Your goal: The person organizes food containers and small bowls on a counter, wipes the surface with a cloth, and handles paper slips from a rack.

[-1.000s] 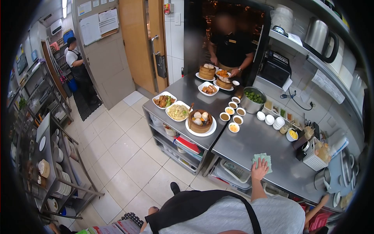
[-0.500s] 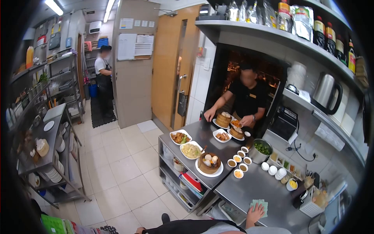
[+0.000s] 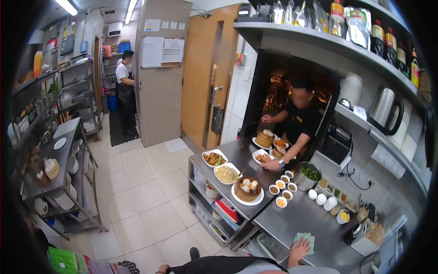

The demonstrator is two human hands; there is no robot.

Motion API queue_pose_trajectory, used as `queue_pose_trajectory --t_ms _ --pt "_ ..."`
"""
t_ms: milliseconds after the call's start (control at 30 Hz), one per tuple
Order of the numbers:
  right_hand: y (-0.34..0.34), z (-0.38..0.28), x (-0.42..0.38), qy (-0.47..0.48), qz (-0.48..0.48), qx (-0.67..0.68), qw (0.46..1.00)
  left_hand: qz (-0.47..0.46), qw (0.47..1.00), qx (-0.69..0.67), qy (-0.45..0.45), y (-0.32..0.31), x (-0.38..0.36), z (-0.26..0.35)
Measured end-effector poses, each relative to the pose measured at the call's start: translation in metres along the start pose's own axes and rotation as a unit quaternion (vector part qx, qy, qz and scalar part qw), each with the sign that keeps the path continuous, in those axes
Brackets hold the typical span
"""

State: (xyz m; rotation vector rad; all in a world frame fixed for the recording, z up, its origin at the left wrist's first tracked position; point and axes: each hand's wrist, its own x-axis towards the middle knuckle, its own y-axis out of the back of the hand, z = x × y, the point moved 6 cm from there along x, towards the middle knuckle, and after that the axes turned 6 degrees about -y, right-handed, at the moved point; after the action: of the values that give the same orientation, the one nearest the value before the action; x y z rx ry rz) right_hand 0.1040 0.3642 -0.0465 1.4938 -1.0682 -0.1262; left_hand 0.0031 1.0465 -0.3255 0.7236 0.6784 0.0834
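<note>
My right hand [image 3: 299,251] lies on a folded pale green cloth [image 3: 310,241] on the steel counter, its fingers spread out flat. Only a small part of my left hand [image 3: 163,268] shows at the bottom edge, low beside my dark clothing, with its fingers hidden. Left of the cloth, on the steel table, a bamboo steamer [image 3: 247,188] with dumplings stands on a white plate. Small sauce cups [image 3: 287,195] are grouped near the seam between table and counter.
A co-worker [image 3: 299,114] leans over the table's far side, one hand at a plate of fried food [image 3: 263,156]. Another person [image 3: 125,86] stands at the back left. A pot of greens [image 3: 308,176], white cups [image 3: 321,199] and a basket [image 3: 365,242] line the counter.
The co-worker's watch arm has reached forward to the fried food plate, and the other hand has lifted off the table. The view has shifted slightly. My right hand remains on the cloth.
</note>
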Motion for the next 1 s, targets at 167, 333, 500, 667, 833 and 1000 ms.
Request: queue_pose_trajectory --t_ms 167,333,500,667,833,1000 --pt "0.019 -0.008 0.003 -0.032 -0.049 -0.053 0.997 -0.005 1.000 0.003 -0.021 0.000 -0.005 0.010" --pt "0.007 0.002 0.012 -0.100 -0.152 -0.078 0.980 -0.031 0.998 0.026 -0.049 -0.007 -0.006 0.021" --pt "0.003 -0.003 0.022 -0.085 -0.186 -0.071 0.976 -0.052 0.995 0.045 -0.077 -0.009 -0.008 0.029" --pt "-0.005 -0.031 0.024 -0.040 -0.200 -0.079 0.976 -0.087 0.989 0.063 -0.103 -0.018 -0.015 0.031" --pt "-0.041 -0.118 -0.009 0.130 -0.209 -0.043 0.968 -0.109 0.984 0.082 -0.113 -0.027 -0.019 0.046" --pt "-0.051 -0.198 -0.027 0.245 -0.233 0.031 0.941 -0.117 0.979 0.107 -0.125 -0.030 -0.017 0.065"
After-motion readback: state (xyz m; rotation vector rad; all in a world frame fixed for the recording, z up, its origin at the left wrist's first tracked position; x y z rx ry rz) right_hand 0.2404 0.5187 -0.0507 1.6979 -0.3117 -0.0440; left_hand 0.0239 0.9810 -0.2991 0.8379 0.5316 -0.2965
